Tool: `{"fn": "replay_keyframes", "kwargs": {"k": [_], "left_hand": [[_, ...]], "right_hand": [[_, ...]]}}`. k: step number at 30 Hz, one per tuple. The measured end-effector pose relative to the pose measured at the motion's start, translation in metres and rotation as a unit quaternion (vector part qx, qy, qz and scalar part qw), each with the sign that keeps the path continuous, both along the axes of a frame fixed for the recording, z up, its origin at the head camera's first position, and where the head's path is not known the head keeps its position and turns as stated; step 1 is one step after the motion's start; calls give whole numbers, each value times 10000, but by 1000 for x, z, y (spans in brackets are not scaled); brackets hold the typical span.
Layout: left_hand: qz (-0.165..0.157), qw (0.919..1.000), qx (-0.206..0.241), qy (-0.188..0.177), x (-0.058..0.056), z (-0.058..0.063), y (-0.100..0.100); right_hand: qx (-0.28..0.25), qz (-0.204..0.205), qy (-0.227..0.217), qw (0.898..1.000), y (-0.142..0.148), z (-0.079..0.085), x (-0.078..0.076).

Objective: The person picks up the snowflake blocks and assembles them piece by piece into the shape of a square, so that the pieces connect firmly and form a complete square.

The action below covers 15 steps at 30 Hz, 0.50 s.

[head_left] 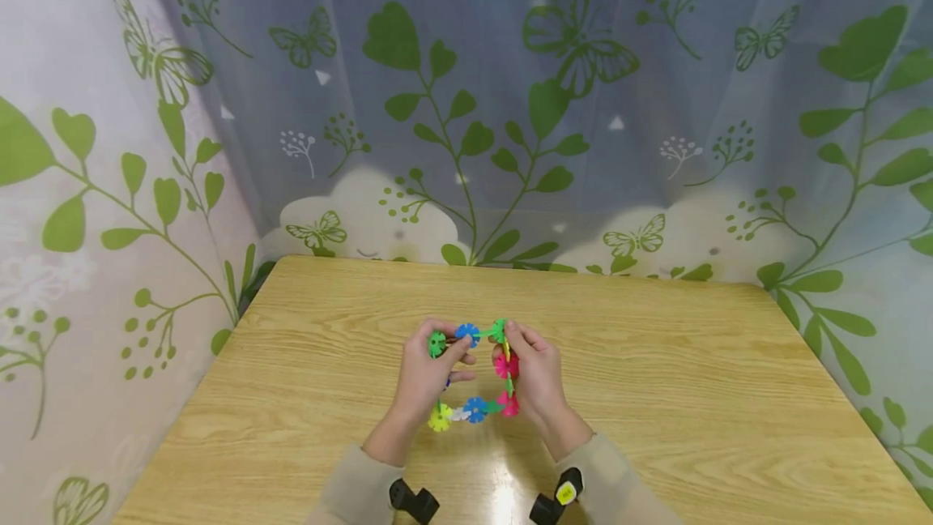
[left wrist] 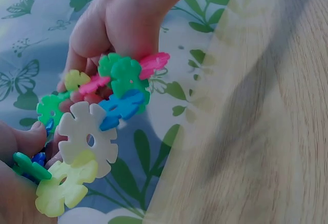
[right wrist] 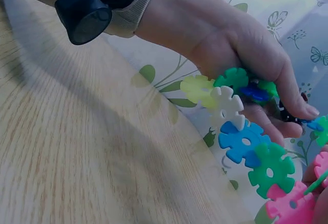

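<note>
Interlocking plastic flower-shaped discs are joined into a closed ring, held up above the table. My left hand pinches the ring's upper left, its thumb at a blue disc beside a green disc. On the upper right, my right hand pinches a green disc, above a pink disc. The lower side hangs between the hands: a yellow disc, a white disc, a blue disc, a green disc and a pink disc. A dark piece shows under the left fingers, partly hidden.
A wood-grain table lies beneath both hands. Curtains printed with leaves and butterflies hang behind it and along the sides. Black wrist cameras are strapped over the sleeves.
</note>
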<state>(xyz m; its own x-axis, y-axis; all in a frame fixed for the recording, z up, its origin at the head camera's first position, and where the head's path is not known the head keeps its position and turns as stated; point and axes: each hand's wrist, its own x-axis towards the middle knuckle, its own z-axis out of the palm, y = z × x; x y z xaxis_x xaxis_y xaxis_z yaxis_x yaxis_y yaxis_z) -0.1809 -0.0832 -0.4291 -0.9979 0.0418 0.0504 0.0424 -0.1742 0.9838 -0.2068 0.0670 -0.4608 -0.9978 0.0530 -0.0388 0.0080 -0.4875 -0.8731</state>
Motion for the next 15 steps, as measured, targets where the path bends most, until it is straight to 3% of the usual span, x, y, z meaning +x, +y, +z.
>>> {"fn": "replay_keyframes", "kwargs": {"k": [12, 15], "left_hand": [[-51, 9999, -131, 2, -1, -1, -1], [5, 9999, -107, 19, -6, -10, 0]], "right_hand": [[419, -158, 86, 9990, -1, 2, 1], [508, -211, 112, 9984, -1, 1, 1]]}}
